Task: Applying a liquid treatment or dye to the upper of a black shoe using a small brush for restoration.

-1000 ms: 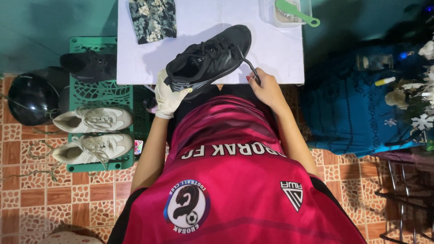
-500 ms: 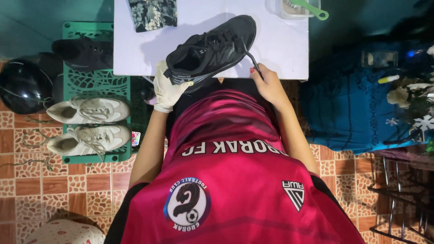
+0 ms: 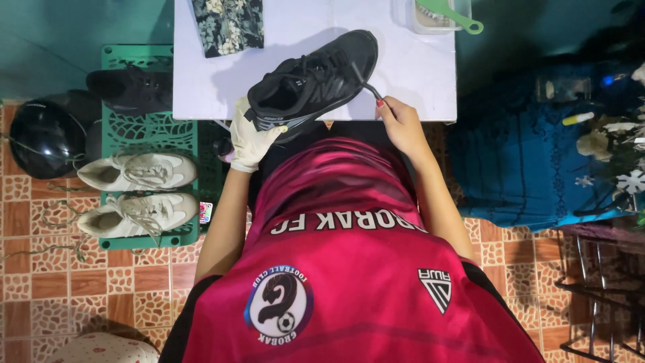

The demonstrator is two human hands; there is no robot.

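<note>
A black sneaker is held tilted over the near edge of a white table. My left hand, in a pale glove, grips the shoe at its heel. My right hand, bare, holds a thin dark brush whose tip touches the side of the shoe near the toe.
A floral cloth lies on the table's far left. A clear container with a green-handled brush sits at the far right. On the floor left, a green crate carries two white sneakers and a black shoe; a black helmet lies beside it.
The view has drifted slightly, bringing the table lower in the picture. Both hands keep their hold; the brush stays against the side of the shoe.
</note>
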